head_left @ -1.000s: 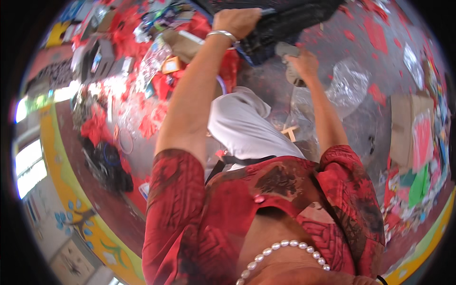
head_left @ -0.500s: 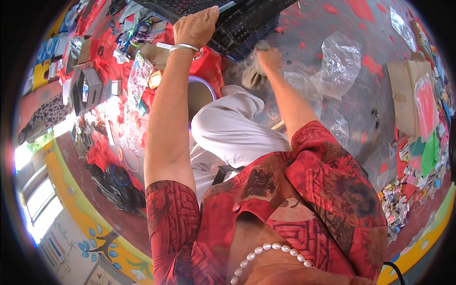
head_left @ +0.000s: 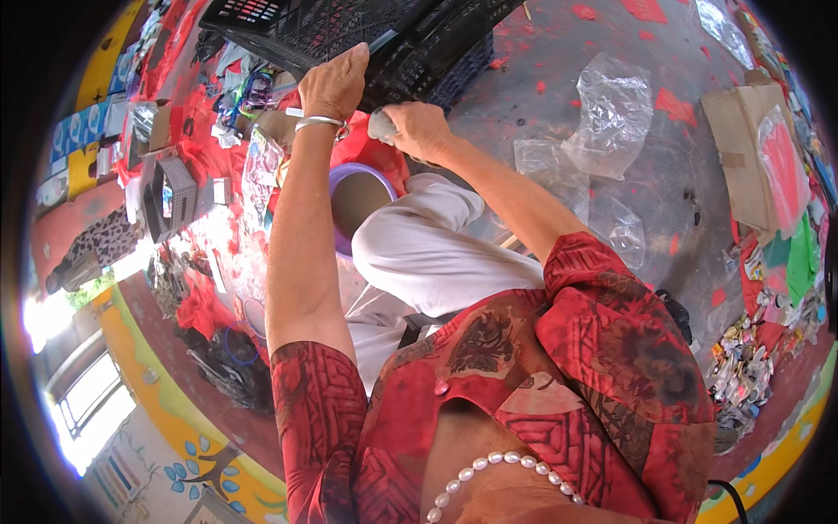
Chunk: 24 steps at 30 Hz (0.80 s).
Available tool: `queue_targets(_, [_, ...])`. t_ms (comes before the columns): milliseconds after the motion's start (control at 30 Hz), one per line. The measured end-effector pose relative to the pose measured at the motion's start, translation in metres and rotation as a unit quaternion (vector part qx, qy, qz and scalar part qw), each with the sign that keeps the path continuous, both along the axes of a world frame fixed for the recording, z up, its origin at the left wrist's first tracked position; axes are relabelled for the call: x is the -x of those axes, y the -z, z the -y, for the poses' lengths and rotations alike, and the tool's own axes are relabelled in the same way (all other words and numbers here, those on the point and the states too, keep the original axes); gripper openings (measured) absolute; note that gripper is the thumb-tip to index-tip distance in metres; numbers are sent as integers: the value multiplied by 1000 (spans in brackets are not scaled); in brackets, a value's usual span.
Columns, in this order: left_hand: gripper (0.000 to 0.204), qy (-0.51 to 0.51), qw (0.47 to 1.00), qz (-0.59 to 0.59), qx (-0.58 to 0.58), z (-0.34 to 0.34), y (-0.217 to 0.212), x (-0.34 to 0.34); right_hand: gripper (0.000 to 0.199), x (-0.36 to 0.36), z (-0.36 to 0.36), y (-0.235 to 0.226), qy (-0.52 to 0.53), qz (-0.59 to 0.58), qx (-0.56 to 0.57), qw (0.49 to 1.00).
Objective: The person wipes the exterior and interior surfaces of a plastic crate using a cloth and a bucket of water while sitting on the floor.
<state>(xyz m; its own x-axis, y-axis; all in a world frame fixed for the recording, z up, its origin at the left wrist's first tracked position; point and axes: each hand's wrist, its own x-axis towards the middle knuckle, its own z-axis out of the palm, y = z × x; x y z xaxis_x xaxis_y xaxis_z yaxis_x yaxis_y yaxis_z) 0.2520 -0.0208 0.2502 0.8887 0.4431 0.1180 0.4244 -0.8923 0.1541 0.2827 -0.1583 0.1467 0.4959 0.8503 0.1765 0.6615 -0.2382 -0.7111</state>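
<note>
A black plastic crate (head_left: 301, 44) is tilted at the top of the view, its upper part cut off by the picture's edge. My left hand (head_left: 336, 83), with a bangle on the wrist, is closed round the crate's near rim. Just to the right and slightly lower, my right hand (head_left: 419, 131) grips a grey rag (head_left: 381, 127) close to the crate's near side. Most of the rag is hidden in the fist. Below my hands stands a purple-rimmed bucket (head_left: 336, 210) with murky grey water in it, beside my bent knee.
Clear plastic bags (head_left: 614, 113) lie on the grey floor to the right, short of a cardboard box (head_left: 742, 157). Red cloth or plastic (head_left: 371, 148) sits behind the bucket. Clutter, including a grey basket (head_left: 170, 199), fills the left side. A heap of litter (head_left: 742, 371) lies lower right.
My right hand has swung left with the rag, from the crate's right side to its near side. My left hand and the crate have shifted a little left and toward me.
</note>
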Motion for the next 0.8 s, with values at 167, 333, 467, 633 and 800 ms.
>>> queue_targets(167, [50, 36, 999, 23, -16, -10, 2, -3, 44, -30, 7, 23, 229, -224, 148, 936])
queue_targets(333, [48, -10, 1000, -12, -16, -5, 8, 12, 56, -41, 38, 54, 252, -251, 184, 916])
queue_targets(467, [47, 1, 999, -35, -8, 4, -2, 2, 56, -33, 16, 42, 165, -292, 79, 939])
queue_targets(633, [47, 29, 999, 4, -38, -9, 6, 11, 47, -15, -5, 12, 207, -233, 117, 943])
queue_targets(800, [48, 32, 999, 11, -28, -7, 2, -1, 24, -13, -3, 11, 105, -13, 133, 985])
